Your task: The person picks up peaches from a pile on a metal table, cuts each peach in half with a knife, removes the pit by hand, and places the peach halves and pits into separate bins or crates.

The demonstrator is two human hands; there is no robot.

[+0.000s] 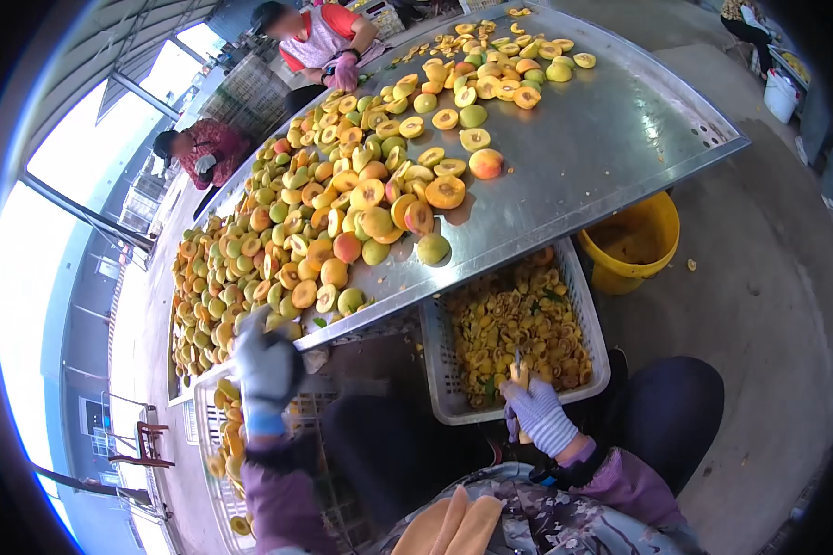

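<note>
Clasping a wooden-handled tool (519,374), the right hand (540,414) is hovering above a plastic crate (438,359). The left hand (267,363) is blurring near halved stone fruit (304,294); its grip I cannot tell.

The scene is viewed from head height through one wide fisheye camera, faced downward and forward over the nearby worktop (574,162).

Right hand (540,416) is gripping pale-handled knife (519,374) over crate (437,370); blurred left hand (267,359) is hovering at metal table (574,153) bearing halved peaches (445,192).
</note>
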